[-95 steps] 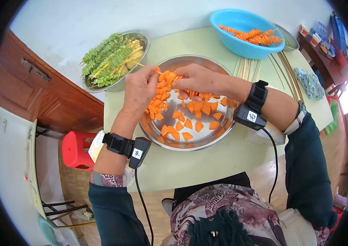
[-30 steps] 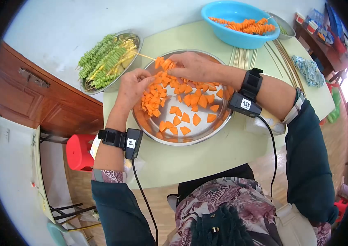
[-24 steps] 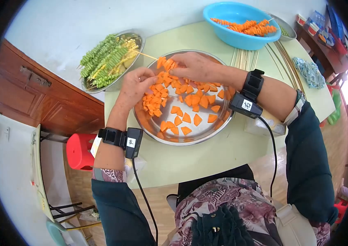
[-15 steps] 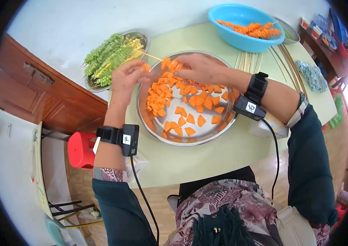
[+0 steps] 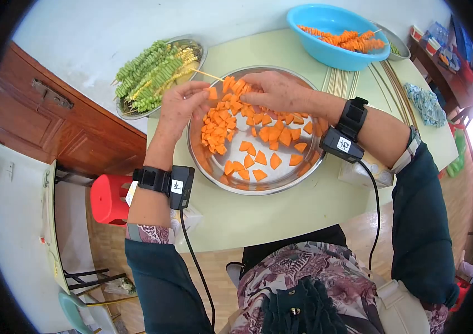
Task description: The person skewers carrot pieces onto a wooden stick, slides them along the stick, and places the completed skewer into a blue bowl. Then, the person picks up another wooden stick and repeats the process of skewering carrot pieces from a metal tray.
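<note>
orange carrot pieces (image 5: 275, 161), blue basin (image 5: 325, 53), red stool (image 5: 106, 199)

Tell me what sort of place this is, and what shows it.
Probably a small food-prep room, perhaps in a home or snack shop: a steel basin of cut orange pieces, a blue tub holding loaded orange skewers, and bare sticks on the table.

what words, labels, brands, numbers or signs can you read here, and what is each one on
"左", on the white label of the left-wrist device
"右", on the white label of the right-wrist device
Too small or blurred to read: any print on the paper cup at the far right and on the carton under the right forearm.
No brand or number is legible.
</note>
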The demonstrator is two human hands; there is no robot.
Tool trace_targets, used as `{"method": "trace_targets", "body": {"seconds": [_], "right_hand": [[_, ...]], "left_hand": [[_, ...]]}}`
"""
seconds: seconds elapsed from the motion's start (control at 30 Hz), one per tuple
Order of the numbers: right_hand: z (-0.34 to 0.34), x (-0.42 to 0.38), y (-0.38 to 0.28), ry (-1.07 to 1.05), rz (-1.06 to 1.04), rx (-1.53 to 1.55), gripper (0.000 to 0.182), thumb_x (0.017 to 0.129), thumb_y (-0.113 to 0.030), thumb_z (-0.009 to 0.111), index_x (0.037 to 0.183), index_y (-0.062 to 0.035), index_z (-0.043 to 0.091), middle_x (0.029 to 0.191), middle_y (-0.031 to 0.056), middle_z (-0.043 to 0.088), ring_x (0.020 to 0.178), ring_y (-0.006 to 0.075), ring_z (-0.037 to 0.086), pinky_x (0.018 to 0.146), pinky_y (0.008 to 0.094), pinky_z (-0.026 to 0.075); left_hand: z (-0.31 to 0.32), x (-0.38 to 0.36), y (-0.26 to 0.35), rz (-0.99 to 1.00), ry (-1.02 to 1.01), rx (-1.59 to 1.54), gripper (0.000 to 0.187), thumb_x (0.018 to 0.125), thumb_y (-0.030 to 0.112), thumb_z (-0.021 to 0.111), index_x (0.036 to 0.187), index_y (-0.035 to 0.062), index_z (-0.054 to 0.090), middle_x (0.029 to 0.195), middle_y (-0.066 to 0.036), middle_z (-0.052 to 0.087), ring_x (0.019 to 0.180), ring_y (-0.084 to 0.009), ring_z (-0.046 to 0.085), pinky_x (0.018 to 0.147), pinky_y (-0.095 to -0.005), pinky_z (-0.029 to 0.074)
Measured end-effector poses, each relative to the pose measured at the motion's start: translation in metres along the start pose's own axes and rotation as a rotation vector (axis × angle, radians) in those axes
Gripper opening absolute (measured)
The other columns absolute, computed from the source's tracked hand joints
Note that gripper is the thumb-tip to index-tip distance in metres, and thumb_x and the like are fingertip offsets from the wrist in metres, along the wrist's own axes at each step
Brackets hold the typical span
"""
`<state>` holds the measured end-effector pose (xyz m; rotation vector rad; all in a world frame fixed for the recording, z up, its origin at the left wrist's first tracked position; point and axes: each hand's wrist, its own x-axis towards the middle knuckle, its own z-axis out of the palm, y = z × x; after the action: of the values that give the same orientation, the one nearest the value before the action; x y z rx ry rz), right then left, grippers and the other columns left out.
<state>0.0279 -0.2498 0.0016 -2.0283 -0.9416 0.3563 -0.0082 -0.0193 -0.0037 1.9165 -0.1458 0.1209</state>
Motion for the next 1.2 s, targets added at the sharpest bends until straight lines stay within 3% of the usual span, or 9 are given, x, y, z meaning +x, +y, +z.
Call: {"method": "trace_targets", "body": {"seconds": [0.27,0.5,0.7,0.77,1.1,1.2], "right_hand": [[0.001,0.001,0.003,-0.025,-0.026,-0.005,0.028,0.086,-0.019,0.048,0.105,0.0009,0.052,0.059,0.0043,0.056,0.041,0.0112,0.051,0.038,0.0241,0.042],[0.0,0.0,0.001,-0.046,0.002,-0.031,0.034,0.084,-0.021,0.049,0.108,0.0022,0.053,0.061,0.0068,0.059,0.041,0.014,0.054,0.042,0.0278,0.047],[0.001,0.0,0.003,-0.024,-0.035,-0.06,0.035,0.083,-0.02,0.048,0.11,0.002,0.052,0.061,0.0075,0.06,0.042,0.0154,0.056,0.043,0.0289,0.047],[0.002,-0.001,0.001,-0.022,-0.038,-0.064,0.032,0.086,-0.019,0.047,0.111,0.0006,0.051,0.059,0.0054,0.056,0.041,0.012,0.051,0.041,0.0253,0.043],[0.004,0.0,0.007,-0.07,-0.071,-0.066,0.027,0.084,-0.016,0.047,0.104,0.0003,0.053,0.058,0.005,0.056,0.041,0.0117,0.051,0.04,0.0257,0.043],[0.005,0.0,0.009,-0.051,-0.075,-0.08,0.024,0.083,-0.018,0.05,0.094,0.0021,0.055,0.059,0.0082,0.058,0.041,0.0162,0.054,0.041,0.0296,0.046]], "left_hand": [[0.005,-0.002,0.003,-0.012,-0.021,0.066,0.02,0.083,0.01,0.059,0.101,0.0022,0.063,0.082,0.0,0.061,0.071,-0.005,0.055,0.06,-0.0185,0.043],[0.001,0.0,-0.003,-0.049,-0.047,0.092,0.016,0.084,0.01,0.058,0.096,0.0021,0.064,0.082,0.0,0.061,0.072,-0.0053,0.055,0.063,-0.0189,0.043],[0.0,0.004,-0.001,-0.046,0.054,-0.12,0.019,0.09,0.009,0.047,0.103,-0.0037,0.052,0.091,-0.01,0.061,0.08,-0.0179,0.064,0.06,-0.0239,0.051],[-0.004,0.006,-0.001,-0.023,0.159,-0.2,0.021,0.092,0.008,0.043,0.107,-0.0052,0.046,0.095,-0.014,0.059,0.082,-0.0238,0.065,0.059,-0.026,0.054],[-0.009,0.008,-0.006,0.045,0.339,-0.242,0.02,0.089,0.004,0.047,0.106,-0.0068,0.047,0.097,-0.016,0.059,0.084,-0.0256,0.064,0.069,-0.0297,0.056],[-0.009,0.008,-0.006,0.061,0.364,-0.242,0.02,0.088,0.002,0.049,0.105,-0.0078,0.047,0.097,-0.016,0.059,0.086,-0.025,0.063,0.071,-0.0304,0.056]]}}
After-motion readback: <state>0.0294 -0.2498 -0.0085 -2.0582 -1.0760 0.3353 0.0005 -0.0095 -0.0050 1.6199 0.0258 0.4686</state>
